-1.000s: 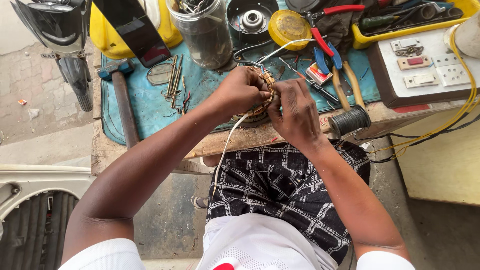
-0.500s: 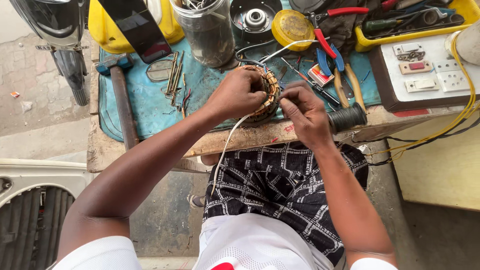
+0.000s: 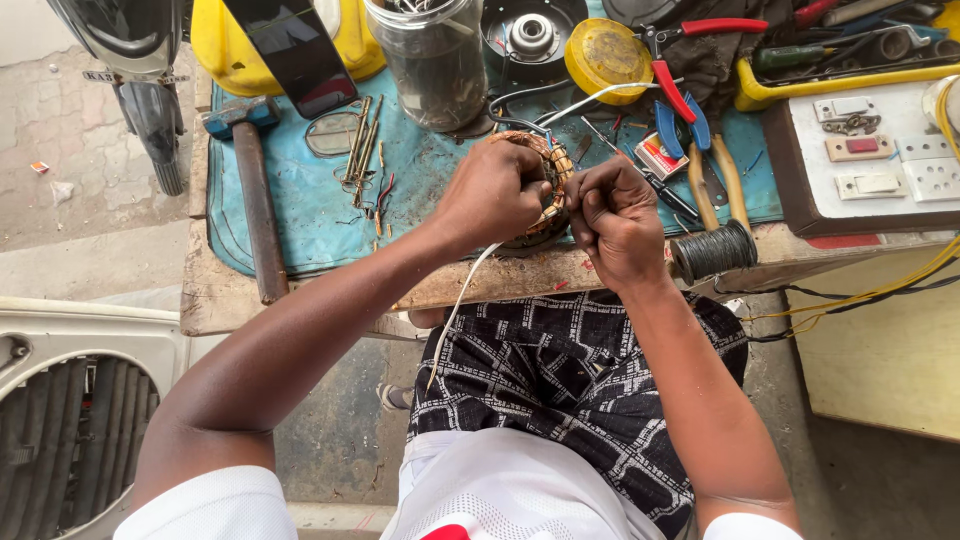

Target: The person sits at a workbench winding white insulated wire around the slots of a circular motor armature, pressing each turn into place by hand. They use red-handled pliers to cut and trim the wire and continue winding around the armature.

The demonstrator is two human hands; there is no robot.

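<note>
Nearby, small red-white box (image 3: 660,156) beside right hand (image 3: 612,215).

The blue mat (image 3: 300,215) lies open between the hammer (image 3: 255,195) and the left hand (image 3: 492,195), crossed only by thin rods (image 3: 360,150). At the workbench's far edge a glass jar (image 3: 432,62) and yellow disc (image 3: 605,58) block reach. Pliers (image 3: 700,140) and a wire spool (image 3: 712,250) crowd the front edge beside the right hand (image 3: 615,215).

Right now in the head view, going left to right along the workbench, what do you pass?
hammer → glass jar → left hand → right hand → spool of dark wire → switch board
</note>
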